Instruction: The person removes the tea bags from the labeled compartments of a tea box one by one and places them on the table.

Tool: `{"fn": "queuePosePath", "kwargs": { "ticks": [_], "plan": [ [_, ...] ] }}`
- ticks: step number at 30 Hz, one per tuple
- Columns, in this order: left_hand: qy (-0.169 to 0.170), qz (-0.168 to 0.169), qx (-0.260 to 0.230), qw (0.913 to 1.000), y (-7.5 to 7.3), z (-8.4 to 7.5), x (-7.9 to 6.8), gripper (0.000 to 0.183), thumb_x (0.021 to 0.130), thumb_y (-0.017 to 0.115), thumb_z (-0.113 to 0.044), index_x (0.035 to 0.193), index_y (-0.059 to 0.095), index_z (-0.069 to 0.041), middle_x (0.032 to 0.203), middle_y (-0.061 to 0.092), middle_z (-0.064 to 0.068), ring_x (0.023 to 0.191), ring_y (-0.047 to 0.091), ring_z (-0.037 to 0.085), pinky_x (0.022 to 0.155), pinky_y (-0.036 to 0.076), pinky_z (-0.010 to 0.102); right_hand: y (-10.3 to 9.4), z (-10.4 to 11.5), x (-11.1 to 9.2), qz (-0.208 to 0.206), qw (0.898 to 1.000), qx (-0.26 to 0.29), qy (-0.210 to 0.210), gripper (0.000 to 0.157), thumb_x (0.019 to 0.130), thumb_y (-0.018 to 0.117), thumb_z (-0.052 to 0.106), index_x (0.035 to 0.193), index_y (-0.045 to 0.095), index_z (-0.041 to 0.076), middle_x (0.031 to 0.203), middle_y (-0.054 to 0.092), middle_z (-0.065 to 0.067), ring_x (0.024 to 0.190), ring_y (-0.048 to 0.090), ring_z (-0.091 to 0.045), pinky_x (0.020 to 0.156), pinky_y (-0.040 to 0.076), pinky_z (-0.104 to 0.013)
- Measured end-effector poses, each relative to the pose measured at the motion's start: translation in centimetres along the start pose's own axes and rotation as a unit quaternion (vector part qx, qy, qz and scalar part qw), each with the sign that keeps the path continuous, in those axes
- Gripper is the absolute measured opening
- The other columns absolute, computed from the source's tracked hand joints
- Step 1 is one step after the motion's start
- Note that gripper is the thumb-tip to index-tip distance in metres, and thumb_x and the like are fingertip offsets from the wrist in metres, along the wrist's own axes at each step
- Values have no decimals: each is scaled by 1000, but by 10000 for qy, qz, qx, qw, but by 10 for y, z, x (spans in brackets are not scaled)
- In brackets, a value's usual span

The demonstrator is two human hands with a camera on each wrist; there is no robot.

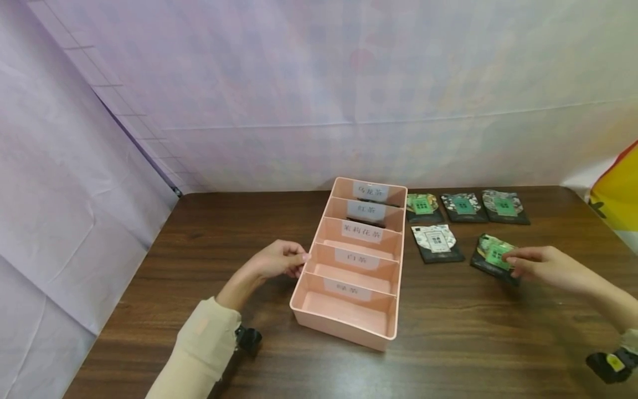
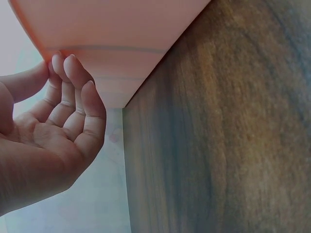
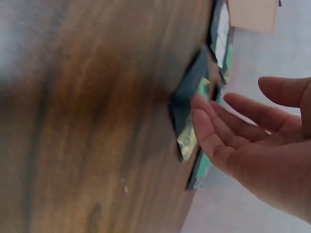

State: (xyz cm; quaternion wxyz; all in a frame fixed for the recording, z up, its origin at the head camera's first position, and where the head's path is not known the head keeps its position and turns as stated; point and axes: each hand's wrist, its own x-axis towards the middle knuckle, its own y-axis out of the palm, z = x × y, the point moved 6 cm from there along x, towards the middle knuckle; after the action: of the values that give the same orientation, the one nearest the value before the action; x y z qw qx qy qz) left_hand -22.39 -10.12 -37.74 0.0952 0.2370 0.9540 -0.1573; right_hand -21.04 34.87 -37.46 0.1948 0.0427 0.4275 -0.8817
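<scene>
A pink divided box with labelled compartments stands in the middle of the table. At its left side, my left hand pinches the rim between thumb and fingers; the left wrist view shows the fingertips against the box wall. On the right, my right hand reaches over a black tea packet with a green label. Its fingertips are right at this packet, with the thumb held apart in the right wrist view. Dark packet edges show in the two rear compartments of the box.
A tea packet with a white label lies just right of the box. Behind it, three green-labelled packets form a row. A pale cloth hangs along the table's back edge.
</scene>
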Motion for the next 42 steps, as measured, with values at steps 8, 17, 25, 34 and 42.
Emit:
{"fn": "queuePosePath", "kwargs": {
  "ticks": [8, 17, 25, 34, 42],
  "plan": [
    [10, -25, -25, 10000, -1, -1, -1, 16, 92, 51, -4, 79, 54, 6, 61, 53, 1, 56, 52, 11, 58, 48, 29, 9, -6, 2, 160, 9992, 212, 313, 48, 100, 33, 18, 124, 32, -24, 115, 44, -41, 94, 58, -36, 72, 51, -36],
    [10, -21, -7, 10000, -1, 0, -1, 16, 92, 51, -5, 80, 55, 6, 60, 53, 0, 56, 52, 11, 58, 47, 29, 4, -8, 12, 53, 9998, 89, 196, 45, 101, 32, 16, 123, 35, -23, 115, 46, -40, 98, 54, -44, 72, 51, -41],
    [11, -21, -2, 10000, -1, -1, -1, 17, 92, 51, -5, 83, 55, 9, 61, 53, 0, 56, 53, 11, 58, 48, 30, 0, -7, 24, 113, 9999, -59, 10, 46, 101, 30, 21, 124, 41, -17, 123, 40, -39, 105, 47, -49, 74, 49, -45],
    [-54, -29, -71, 10000, 0, -1, -2, 17, 92, 51, -4, 80, 54, 7, 61, 53, 1, 56, 53, 11, 59, 48, 30, -2, -6, 33, 206, 9996, -194, 86, 46, 101, 29, 22, 124, 43, -15, 123, 42, -37, 106, 47, -49, 76, 48, -48],
    [-82, -49, -70, 9999, 0, 0, -2, 17, 92, 51, -5, 80, 55, 7, 61, 53, 1, 57, 53, 11, 61, 49, 31, -3, -5, 35, 205, 9997, -121, -27, 44, 101, 30, 19, 124, 42, -17, 124, 41, -37, 106, 46, -50, 76, 48, -48]
  ]
}}
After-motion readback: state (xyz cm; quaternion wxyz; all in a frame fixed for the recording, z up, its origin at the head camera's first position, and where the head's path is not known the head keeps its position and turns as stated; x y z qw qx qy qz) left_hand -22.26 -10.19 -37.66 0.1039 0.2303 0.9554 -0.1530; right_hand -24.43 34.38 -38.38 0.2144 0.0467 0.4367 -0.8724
